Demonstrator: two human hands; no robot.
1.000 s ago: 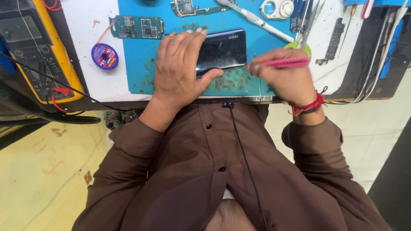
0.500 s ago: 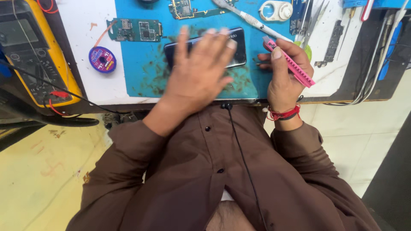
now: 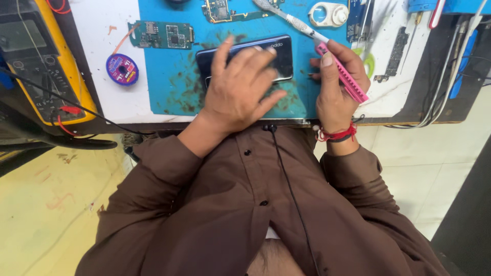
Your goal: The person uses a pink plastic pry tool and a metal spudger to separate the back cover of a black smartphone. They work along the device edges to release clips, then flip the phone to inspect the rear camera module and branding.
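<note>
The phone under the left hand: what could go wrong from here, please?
1. The left hand lies flat on the dark phone; hard pressure might crack it.
2. The right hand holds a pink tool close to the phone's end; a slip could scratch it.
3. Bare circuit boards lie near on the blue mat; a sweeping hand may knock them.
</note>
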